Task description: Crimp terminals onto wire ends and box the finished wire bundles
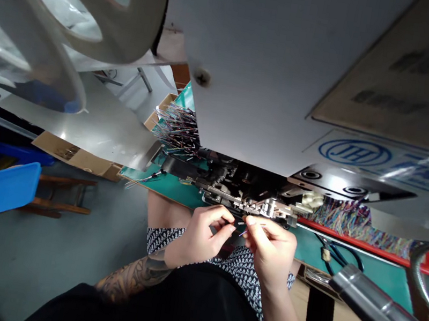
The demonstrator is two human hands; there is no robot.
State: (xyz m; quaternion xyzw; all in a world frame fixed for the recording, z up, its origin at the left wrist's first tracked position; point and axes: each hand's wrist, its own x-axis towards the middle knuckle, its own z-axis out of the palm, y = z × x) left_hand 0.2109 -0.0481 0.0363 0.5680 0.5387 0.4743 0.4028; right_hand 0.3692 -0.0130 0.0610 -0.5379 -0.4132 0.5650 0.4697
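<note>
Fingertips nearly meeting, right in front of the machine! On one side it's the left hand (200, 234), thumb and forefinger curled in toward each other, and from where I stand I can't tell whether anything sits between them. Across a narrow gap comes the right hand (272, 245), thumb and forefinger pinched together on a thin wire (242, 233), its violet-tinted end poking out below the fingertips. That wire is out in the gap between the two hands, above the person's lap and just in front of the metal mechanism (268, 208) at the bench edge.

And what a big grey machine (251, 79) looming over it all, a blue JH in an oval on its front! Under it runs a green mat (378, 279). Over to the right, a long red tray (428, 262) loaded with multicoloured wires (355, 221), and just in front of it a dark-handled hand tool (335, 255). Nearer the right edge, a shiny metal tube (378, 311) slants across.

Swing left: a thick heap of wires (179, 128), ends bristling, lies on the mat beyond the mechanism. Further out, open cardboard boxes (94, 163), and past those a bright blue tray (1, 192) tilted beside a wooden stool (58, 193). Patterned shorts (249, 274) and a black top (158, 309) show below the hands.
</note>
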